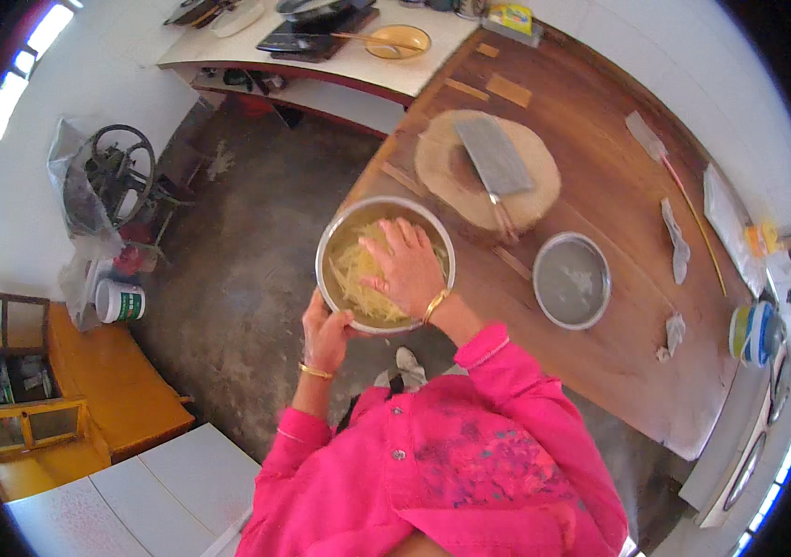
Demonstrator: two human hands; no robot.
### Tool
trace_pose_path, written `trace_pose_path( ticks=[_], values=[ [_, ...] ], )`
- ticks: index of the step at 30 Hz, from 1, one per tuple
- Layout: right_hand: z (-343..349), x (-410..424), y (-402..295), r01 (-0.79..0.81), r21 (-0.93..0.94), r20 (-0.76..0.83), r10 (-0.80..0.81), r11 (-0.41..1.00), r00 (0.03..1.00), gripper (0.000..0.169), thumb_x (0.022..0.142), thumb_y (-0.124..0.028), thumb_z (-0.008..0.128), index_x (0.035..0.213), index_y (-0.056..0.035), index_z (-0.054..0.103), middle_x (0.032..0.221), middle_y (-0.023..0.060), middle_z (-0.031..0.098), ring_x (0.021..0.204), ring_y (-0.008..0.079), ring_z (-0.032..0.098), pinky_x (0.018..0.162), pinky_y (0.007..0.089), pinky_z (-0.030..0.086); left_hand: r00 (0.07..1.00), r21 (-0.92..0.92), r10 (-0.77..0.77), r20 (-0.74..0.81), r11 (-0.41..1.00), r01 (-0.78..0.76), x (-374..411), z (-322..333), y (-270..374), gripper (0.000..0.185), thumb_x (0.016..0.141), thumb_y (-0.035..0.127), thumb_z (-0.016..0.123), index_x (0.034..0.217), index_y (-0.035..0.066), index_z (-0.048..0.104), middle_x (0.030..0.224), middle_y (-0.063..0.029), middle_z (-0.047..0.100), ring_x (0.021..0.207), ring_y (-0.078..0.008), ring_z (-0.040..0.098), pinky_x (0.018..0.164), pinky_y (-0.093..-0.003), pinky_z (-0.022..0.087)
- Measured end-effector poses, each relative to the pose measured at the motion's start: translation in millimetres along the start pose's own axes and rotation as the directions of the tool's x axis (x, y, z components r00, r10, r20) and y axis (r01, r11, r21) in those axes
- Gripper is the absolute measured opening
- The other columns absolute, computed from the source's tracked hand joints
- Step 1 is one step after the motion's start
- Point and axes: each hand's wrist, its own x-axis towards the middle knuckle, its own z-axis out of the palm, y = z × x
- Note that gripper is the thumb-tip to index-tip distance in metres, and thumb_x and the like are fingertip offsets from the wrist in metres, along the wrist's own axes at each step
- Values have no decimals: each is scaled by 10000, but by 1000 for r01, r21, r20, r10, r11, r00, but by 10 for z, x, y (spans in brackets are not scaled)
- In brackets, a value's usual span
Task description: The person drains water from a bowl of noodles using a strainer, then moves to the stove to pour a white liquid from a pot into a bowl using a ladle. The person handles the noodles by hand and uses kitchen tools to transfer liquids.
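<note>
A round metal bowl (323,268) with pale yellow shreds (357,275) in it is tilted at the near edge of the wooden table. My left hand (326,331) grips its lower left rim, the thumb over the edge. My right hand (409,268) lies inside the bowl on the shreds, palm down with the fingers spread. Beyond the bowl a cleaver (496,153) rests flat on a round wooden chopping block (541,174). To the right of my hands stands a second metal bowl (571,280) with cloudy liquid in it.
The brown wooden table (632,327) runs along the right wall, with crumpled plastic (676,240) and a thin stick (698,216) near its back. A white counter (228,49) holds a yellowish bowl (399,42) with chopsticks. A white bucket (119,302) stands at the left.
</note>
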Motion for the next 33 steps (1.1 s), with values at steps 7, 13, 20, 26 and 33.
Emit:
trace_pose_path(
  ticks=[7, 13, 20, 26, 33],
  values=[
    [348, 484, -380, 210, 126, -93, -199, 970, 976, 439, 762, -300, 647, 1129, -68, 578, 1272, 158, 463, 1223, 359, 380, 1007, 515, 293, 995, -105, -27, -93, 994, 18, 233, -558, -27, 543, 726, -68, 428, 1264, -8, 396, 1116, -123, 537, 892, -231, 622, 582, -347, 601],
    [459, 1034, -259, 303, 263, -154, -270, 916, 950, 377, 788, -254, 639, 1095, -43, 581, 1229, 144, 508, 1189, 331, 428, 1027, 484, 294, 995, -68, -42, -94, 997, 36, 826, -822, 65, 539, 733, -63, 435, 1266, -4, 391, 1118, -124, 536, 891, -228, 623, 586, -344, 602],
    [654, 1771, -11, 205, 355, -143, -164, 912, 976, 393, 762, -70, 585, 1152, -42, 557, 1296, 187, 445, 1220, 374, 399, 1041, 472, 299, 997, -47, -52, -63, 998, 49, 1485, -965, 473, 532, 737, -84, 419, 1263, -13, 377, 1148, -162, 531, 888, -264, 635, 590, -351, 603],
    [1099, 2099, 444, 98, 264, 154, -142, 960, 978, 354, 721, -73, 594, 1075, -65, 590, 1291, 204, 442, 1218, 411, 386, 1059, 504, 243, 989, -51, -140, 37, 989, 142, 2254, -1031, 602, 520, 743, -81, 427, 1257, -17, 378, 1101, -155, 556, 851, -263, 645, 591, -356, 602],
    [1131, 2897, 574, -81, 352, -160, 146, 933, 976, 315, 745, -87, 620, 1052, -22, 595, 1290, 200, 452, 1186, 395, 430, 1028, 483, 304, 932, 76, -259, 252, 966, 248, 3344, -1248, 988, 583, 733, -87, 471, 1299, 12, 371, 1114, -133, 548, 874, -245, 627, 577, -357, 600]
  ],
)
